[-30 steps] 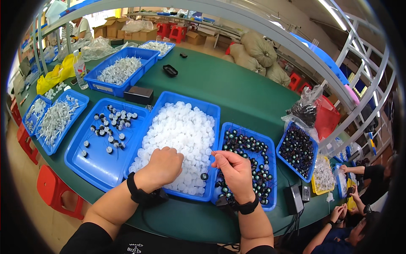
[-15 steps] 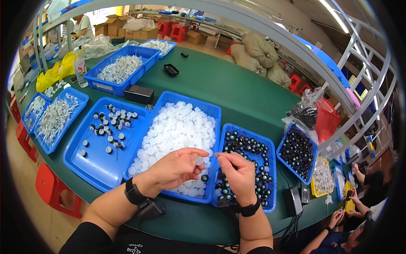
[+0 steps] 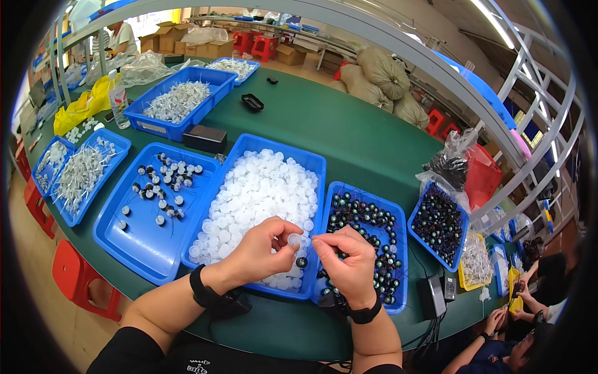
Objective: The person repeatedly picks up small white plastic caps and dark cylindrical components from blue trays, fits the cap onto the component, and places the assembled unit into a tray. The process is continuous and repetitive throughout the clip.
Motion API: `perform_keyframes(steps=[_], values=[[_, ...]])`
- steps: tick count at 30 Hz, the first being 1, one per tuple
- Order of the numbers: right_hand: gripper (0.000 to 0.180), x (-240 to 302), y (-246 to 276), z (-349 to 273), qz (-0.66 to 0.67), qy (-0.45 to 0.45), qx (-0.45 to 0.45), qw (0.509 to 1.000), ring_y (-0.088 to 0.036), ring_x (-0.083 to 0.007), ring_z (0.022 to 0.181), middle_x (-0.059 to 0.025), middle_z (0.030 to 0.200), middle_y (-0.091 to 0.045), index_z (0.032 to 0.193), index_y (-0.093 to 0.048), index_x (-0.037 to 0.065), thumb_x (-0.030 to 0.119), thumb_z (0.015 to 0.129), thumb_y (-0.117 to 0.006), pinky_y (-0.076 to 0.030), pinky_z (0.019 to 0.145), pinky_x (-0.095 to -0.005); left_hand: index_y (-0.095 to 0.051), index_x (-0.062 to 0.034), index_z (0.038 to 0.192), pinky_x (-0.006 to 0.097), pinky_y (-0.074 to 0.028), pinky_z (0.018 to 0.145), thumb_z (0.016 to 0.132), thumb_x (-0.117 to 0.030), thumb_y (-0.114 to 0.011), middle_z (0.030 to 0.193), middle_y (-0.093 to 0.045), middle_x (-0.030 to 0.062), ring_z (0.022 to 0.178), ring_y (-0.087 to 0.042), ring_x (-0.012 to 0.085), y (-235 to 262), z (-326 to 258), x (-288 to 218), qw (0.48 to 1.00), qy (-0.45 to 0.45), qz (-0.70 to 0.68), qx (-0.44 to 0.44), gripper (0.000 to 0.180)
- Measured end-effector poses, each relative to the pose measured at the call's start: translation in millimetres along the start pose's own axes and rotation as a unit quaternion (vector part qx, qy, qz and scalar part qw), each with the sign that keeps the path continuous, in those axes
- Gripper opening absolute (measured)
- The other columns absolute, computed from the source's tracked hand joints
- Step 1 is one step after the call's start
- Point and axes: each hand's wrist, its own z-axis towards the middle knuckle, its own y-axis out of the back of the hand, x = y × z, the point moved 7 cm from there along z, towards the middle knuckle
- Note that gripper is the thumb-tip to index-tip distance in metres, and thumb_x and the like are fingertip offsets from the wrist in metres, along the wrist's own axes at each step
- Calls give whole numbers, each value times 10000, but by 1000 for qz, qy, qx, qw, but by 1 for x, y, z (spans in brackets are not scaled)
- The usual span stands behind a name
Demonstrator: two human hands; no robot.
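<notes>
Table [image 3: 355,134]: covered in smooth dark green and spanned by a pale grey metal rail [image 3: 367,30].
Room: red plastic stools [image 3: 80,283] are seen beside the left edge; plump beige woven sacks [image 3: 381,73] and brown cardboard boxes [image 3: 167,38] are stacked beyond the far edge. At the lower right, co-workers are partly seen.
Middle tray: a large blue plastic tray [image 3: 318,168] is filled with translucent white round caps [image 3: 265,187].
Left tray: in a wide blue plastic tray [image 3: 138,235], black-and-white cylindrical pieces [image 3: 161,189] are gathered toward the far end, with the near end left bare.
Right tray: a narrower blue plastic tray [image 3: 404,269] is loaded with shiny dark round beads [image 3: 381,219] and thin dark wires.
Outer trays: white stick-like parts [image 3: 82,177] are heaped at far left; more white parts [image 3: 179,103] are held in a deep blue plastic bin [image 3: 156,128].
Left hand [image 3: 269,245]: a single translucent cap [image 3: 294,239] is pinched between thumb and forefinger, above the middle tray.
Right hand [image 3: 349,255]: thumb and forefinger are closed together just beside that cap; whether a fine wire is gripped cannot be told.
Single dark bead [image 3: 302,262]: seen below the fingertips, over the white caps; whether hung or resting cannot be told.
</notes>
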Motion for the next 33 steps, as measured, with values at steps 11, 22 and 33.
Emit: perform_keyframes(steps=[11,22,33], values=[[48,0,-5,1,-97,74,-37,992,-505,-154,525,-12,595,-570,713,-695,68,45,718,-737,-369,569,-298,-573,2,1178,249,-503,645,873,-39,-581,884,-593,73,719,-587,102,-4,-3,-6,997,-60,35,-15,308],[55,2,-4,2,-100,86,-38,991,-493,-152,510,-7,578,-543,700,-684,77,37,711,-721,-358,554,-304,-494,-12,1181,253,-498,716,939,-73,-506,834,-586,47,751,-568,91,-10,-1,1,980,-2,-195,44,250],[85,6,-2,2,-126,84,-24,988,-503,-117,550,-22,603,-565,742,-732,55,-17,709,-700,-386,509,-258,-500,-15,1138,306,-538,780,984,-64,-418,1045,-594,108,868,-619,155,-13,1,5,974,47,-216,46,181]])
